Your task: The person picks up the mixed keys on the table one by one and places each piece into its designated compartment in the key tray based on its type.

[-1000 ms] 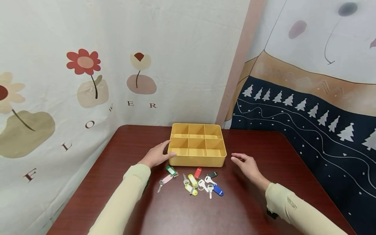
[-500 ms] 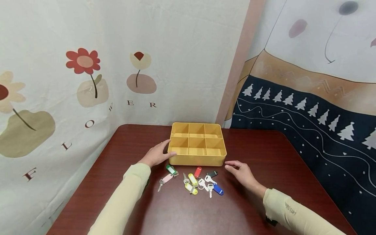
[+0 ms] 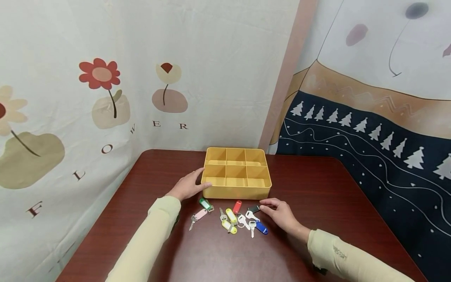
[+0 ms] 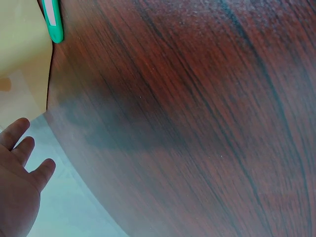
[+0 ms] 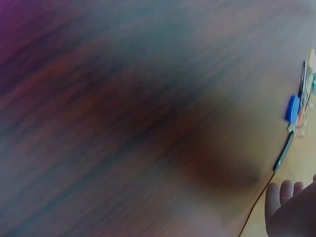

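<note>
A yellow six-compartment box stands on the table. My left hand rests at its left side, fingers along the wall and thumb over the front-left rim. My right hand is low at the right end of the keys, its thumb and index fingertip beside a black key tag; contact is unclear. In front of the box lie a red tag, a yellow tag, a second yellow tag, a blue tag, a pink tag and a green tag, with several metal keys.
The dark red-brown table has rounded far corners. A pale curtain with flower prints hangs behind and to the left. A navy cloth with tree prints hangs at the right.
My right hand has moved left and towards me, from beside the box down to the black key tag. The left hand, the box and the keys have stayed put.
</note>
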Demonstrator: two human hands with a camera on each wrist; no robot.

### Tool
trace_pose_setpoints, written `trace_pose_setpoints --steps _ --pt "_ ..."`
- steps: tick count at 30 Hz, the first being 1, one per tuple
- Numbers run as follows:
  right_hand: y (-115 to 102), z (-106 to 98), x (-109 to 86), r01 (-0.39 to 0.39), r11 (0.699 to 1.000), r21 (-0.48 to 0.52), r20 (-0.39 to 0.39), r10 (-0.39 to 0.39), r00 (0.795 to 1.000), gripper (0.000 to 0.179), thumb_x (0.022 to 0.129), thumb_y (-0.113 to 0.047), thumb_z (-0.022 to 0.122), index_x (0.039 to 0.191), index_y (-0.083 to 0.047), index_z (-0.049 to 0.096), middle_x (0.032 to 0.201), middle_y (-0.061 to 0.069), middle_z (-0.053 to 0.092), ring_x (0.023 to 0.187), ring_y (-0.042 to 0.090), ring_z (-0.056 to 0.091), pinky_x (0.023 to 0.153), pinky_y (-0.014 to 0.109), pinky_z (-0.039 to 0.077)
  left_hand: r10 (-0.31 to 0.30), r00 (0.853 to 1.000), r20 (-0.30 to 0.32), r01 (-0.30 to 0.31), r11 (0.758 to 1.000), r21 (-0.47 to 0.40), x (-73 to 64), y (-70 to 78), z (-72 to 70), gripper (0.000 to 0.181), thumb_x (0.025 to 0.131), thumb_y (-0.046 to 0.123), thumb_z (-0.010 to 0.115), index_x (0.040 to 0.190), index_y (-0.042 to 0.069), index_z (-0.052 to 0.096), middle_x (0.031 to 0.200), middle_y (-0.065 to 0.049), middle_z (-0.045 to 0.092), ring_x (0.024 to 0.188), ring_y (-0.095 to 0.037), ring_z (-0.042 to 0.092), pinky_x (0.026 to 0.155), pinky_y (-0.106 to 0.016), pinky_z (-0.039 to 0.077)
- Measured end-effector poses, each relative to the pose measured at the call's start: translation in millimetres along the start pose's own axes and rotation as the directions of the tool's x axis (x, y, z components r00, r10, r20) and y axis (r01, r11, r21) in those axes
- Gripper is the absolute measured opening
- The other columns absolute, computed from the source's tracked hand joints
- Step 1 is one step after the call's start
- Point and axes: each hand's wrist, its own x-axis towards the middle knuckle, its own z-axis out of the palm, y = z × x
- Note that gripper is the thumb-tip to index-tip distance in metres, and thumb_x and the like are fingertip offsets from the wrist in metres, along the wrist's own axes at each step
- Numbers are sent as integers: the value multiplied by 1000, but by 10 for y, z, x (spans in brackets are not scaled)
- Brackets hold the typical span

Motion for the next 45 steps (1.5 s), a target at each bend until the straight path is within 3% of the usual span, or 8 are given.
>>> trace_pose_setpoints --steps 7,16,35,45 --pt "-45 159 -25 30 999 -34 -10 -31 999 18 83 -9 80 101 -4 77 96 0 72 88 16 67 78 28 53 -1 1000 0 1 1000 -3 -13 -4 -5 88 91 59 63 157 13 29 155 -18 37 141 -38 35 112 -56 30" --pt "-50 291 -36 44 991 -127 -39 -50 998 15 83 -13 80 97 -9 78 96 -1 72 91 23 67 80 36 52 -1 1000 -6 1 1000 -4 -1 -22 25 83 93 53 64 157 12 29 155 -18 37 141 -37 35 112 -56 30" --pt "-64 405 9 107 957 -271 -26 -118 993 12 79 -18 83 89 -15 78 95 -4 69 96 20 64 87 42 48 -2 1000 -19 2 1000 -13 -9 4 29 83 93 51 66 157 13 30 154 -17 38 141 -36 36 112 -56 30" --pt "-96 435 -13 115 936 -332 -29 -132 991 5 79 -15 81 84 -14 79 96 0 69 93 24 62 82 42 48 -6 1000 -10 6 1000 -22 -11 2 20 86 91 55 65 157 11 29 154 -18 38 141 -37 36 112 -56 30"
